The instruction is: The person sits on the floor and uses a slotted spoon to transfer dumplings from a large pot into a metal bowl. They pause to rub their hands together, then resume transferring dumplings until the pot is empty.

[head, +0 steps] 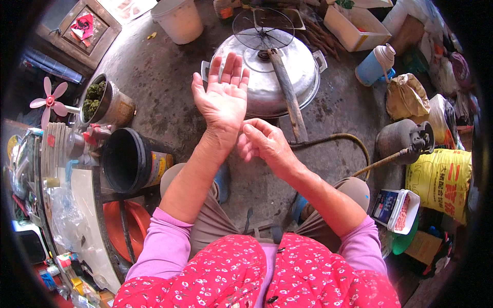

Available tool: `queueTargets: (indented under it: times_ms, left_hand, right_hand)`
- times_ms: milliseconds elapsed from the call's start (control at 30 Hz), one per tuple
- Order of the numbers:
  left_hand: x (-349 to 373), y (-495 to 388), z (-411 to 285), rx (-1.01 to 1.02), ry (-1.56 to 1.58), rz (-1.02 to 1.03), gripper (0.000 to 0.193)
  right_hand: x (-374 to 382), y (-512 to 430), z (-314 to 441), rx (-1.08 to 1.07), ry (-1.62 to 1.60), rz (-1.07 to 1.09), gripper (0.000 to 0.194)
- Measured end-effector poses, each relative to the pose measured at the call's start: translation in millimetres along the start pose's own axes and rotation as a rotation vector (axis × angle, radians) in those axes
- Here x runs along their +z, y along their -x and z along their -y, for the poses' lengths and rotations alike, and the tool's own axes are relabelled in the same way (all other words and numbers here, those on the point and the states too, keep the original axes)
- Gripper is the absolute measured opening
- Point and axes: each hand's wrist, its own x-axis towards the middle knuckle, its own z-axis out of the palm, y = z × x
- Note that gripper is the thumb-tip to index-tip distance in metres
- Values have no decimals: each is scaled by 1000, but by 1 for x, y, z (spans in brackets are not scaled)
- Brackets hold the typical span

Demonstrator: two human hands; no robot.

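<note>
My left hand (225, 92) is held out palm up, fingers extended, with nothing in it. My right hand (265, 142) is beside the left wrist, its fingers curled in and its index finger close against the wrist; whether they touch is unclear. I see nothing held in it. Beyond both hands sits a large aluminium pot with a domed lid (231, 50) and side handles. A wire skimmer (287, 92) with a long wooden handle leans over the lid. Its handle end comes down near a gas hose (346, 135).
A gas cylinder (398, 141) stands right, beside a yellow printed sack (439, 181). A blue thermos flask (371, 69) is farther back. At left are a black bucket (123, 161), a pail of green matter (123, 107) and a cluttered table (83, 204). A white bucket (179, 21) stands behind.
</note>
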Motion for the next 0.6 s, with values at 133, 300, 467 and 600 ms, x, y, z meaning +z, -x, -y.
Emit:
queueTargets:
  times_ms: [133, 300, 467, 600]
  left_hand:
    - [4, 8, 11, -4, -126, 77, 59]
    - [5, 11, 15, -3, -196, 117, 55]
    - [5, 10, 16, -58, -104, 119, 58]
    - [6, 10, 13, -69, -100, 164, 53]
  right_hand:
    - [-4, 2, 5, -2, 30, 14, 28]
    - [-5, 3, 6, -53, 138, -5, 22]
    - [-9, 1, 3, -46, 132, -36, 24]
    - [-24, -8, 14, -44, -193, -97, 41]
